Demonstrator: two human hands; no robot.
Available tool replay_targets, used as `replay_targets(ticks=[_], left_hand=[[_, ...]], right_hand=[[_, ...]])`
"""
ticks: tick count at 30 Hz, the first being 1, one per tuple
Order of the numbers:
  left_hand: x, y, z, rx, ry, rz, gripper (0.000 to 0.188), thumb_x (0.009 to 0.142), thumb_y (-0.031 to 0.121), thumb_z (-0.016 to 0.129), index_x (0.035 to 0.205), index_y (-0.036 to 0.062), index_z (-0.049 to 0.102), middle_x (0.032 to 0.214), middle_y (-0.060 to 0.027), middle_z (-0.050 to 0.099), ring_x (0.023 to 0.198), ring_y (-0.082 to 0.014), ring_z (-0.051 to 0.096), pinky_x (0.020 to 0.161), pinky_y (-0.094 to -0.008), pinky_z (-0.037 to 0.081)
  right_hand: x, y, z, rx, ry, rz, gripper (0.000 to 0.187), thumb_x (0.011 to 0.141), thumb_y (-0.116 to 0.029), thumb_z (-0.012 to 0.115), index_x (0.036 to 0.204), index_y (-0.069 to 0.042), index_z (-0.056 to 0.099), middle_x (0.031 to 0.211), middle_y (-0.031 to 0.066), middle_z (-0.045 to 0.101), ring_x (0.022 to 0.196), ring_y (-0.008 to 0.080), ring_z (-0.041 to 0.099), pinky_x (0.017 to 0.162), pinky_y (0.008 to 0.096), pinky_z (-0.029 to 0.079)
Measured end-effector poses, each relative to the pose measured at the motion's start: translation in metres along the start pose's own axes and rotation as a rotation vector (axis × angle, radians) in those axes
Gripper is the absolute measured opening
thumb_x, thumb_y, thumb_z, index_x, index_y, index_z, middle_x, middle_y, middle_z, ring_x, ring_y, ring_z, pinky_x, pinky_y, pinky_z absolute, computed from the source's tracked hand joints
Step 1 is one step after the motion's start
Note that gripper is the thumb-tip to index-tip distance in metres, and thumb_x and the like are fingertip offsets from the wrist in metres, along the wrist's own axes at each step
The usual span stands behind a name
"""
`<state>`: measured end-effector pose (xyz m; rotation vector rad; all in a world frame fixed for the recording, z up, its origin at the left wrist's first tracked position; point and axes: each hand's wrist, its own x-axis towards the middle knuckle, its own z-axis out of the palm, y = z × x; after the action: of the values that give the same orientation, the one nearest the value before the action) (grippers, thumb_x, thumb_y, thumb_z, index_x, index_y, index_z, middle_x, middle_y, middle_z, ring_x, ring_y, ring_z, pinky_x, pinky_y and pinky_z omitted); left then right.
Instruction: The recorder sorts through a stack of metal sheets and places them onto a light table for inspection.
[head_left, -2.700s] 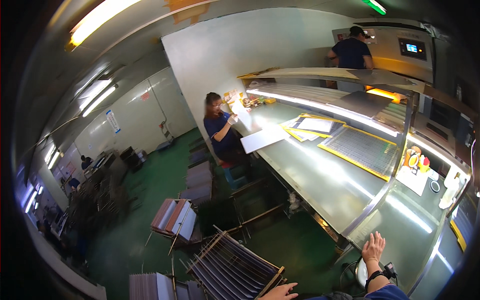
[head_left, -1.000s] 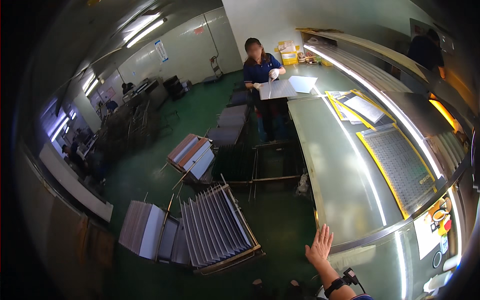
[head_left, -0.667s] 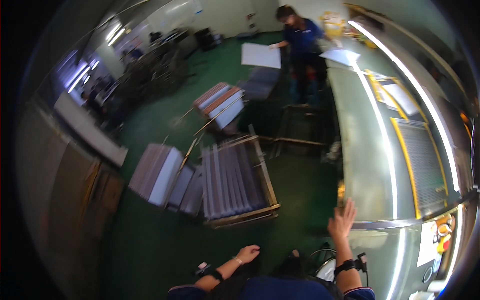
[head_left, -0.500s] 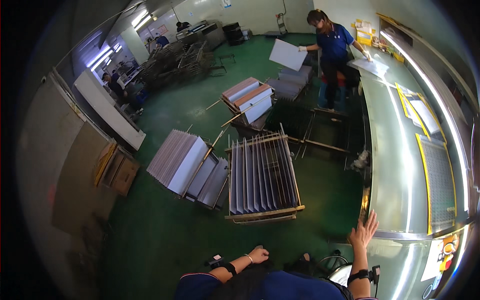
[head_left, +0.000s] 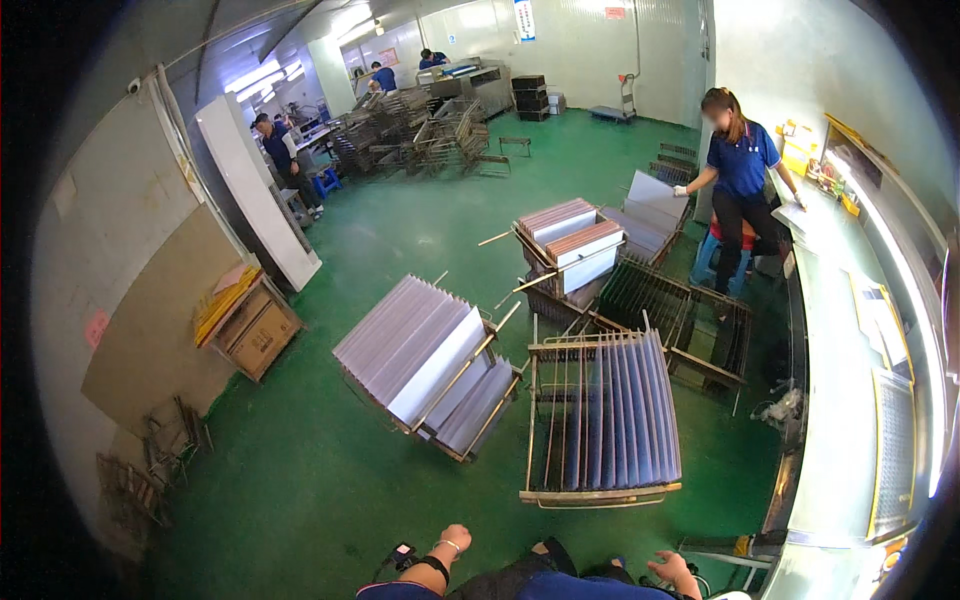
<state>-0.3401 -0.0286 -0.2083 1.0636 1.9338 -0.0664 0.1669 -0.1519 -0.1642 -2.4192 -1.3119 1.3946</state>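
Near the lower edge, my left hand (head_left: 455, 537) hangs over the green floor with its fingers curled in; nothing shows in it. A bracelet circles that wrist. My right hand (head_left: 672, 568) is low by my lap, its fingers partly spread and holding nothing. In front of both hands stands a rack (head_left: 600, 495) with several thin upright panels (head_left: 625, 410) in its slots. Left of it, another rack (head_left: 465, 375) holds a dense row of pale panels (head_left: 405, 345).
A workbench (head_left: 825, 400) runs along the right. Beyond the near racks stand a loaded rack (head_left: 575, 240) and dark empty racks (head_left: 680, 315). A co-worker (head_left: 740, 170) sits at the bench's far end, one gloved hand at a panel (head_left: 655, 195). A carton (head_left: 260, 335) stands at left.
My right hand has left the bench edge and come down toward my lap. The view has swung left. The co-worker's panel is lower, by the far rack.
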Motion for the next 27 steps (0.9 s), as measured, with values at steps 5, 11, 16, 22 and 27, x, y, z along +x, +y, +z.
replay_targets(ticks=[5, 11, 16, 22, 27], left_hand=[[0.023, -0.026, 0.002, 0.077, -0.059, -0.155, 0.026, 0.071, 0.02, 0.053, 0.09, 0.0077, 0.066, 0.1, -0.0126, 0.063, 0.098, -0.0302, 0.058, 0.084, -0.0368, 0.046], [0.031, 0.026, 0.037, 0.359, 0.058, 0.267, 0.019, 0.071, 0.021, 0.054, 0.078, 0.0097, 0.068, 0.085, -0.0112, 0.066, 0.085, -0.029, 0.062, 0.075, -0.0382, 0.049], [-0.001, 0.092, 0.003, 0.252, 0.119, 0.51, 0.023, 0.075, 0.025, 0.058, 0.086, 0.0056, 0.066, 0.084, -0.0112, 0.066, 0.081, -0.0236, 0.062, 0.073, -0.0354, 0.048], [0.028, 0.077, -0.011, 0.197, 0.2, 0.4, 0.02, 0.076, 0.023, 0.056, 0.085, 0.0075, 0.066, 0.068, -0.0078, 0.064, 0.061, -0.0182, 0.062, 0.062, -0.0333, 0.049], [0.016, 0.08, -0.018, 0.275, 0.18, 0.375, 0.023, 0.078, 0.026, 0.057, 0.089, 0.0067, 0.064, 0.076, -0.0089, 0.065, 0.068, -0.0192, 0.062, 0.065, -0.0341, 0.048]], right_hand=[[0.025, -0.006, 0.018, 0.074, 0.018, -0.111, 0.055, 0.07, -0.039, 0.066, 0.112, -0.004, 0.058, 0.109, 0.0182, 0.059, 0.103, 0.0298, 0.056, 0.09, 0.0349, 0.044], [0.061, 0.019, 0.015, 0.25, -0.043, 0.188, 0.044, 0.07, -0.029, 0.058, 0.108, -0.008, 0.061, 0.123, 0.0194, 0.05, 0.116, 0.0324, 0.046, 0.098, 0.0405, 0.035], [0.1, 0.055, 0.045, 0.157, -0.075, 0.236, 0.048, 0.073, -0.036, 0.056, 0.116, -0.014, 0.057, 0.101, 0.0132, 0.063, 0.092, 0.0287, 0.061, 0.082, 0.0357, 0.048], [0.091, 0.05, 0.044, 0.389, -0.062, 0.309, 0.045, 0.077, -0.033, 0.056, 0.117, -0.014, 0.056, 0.112, 0.0114, 0.059, 0.102, 0.0277, 0.056, 0.089, 0.0342, 0.043], [0.081, 0.064, 0.06, 0.383, -0.03, 0.301, 0.04, 0.077, -0.031, 0.056, 0.111, -0.011, 0.06, 0.108, 0.0121, 0.061, 0.099, 0.0307, 0.057, 0.087, 0.0356, 0.044]])
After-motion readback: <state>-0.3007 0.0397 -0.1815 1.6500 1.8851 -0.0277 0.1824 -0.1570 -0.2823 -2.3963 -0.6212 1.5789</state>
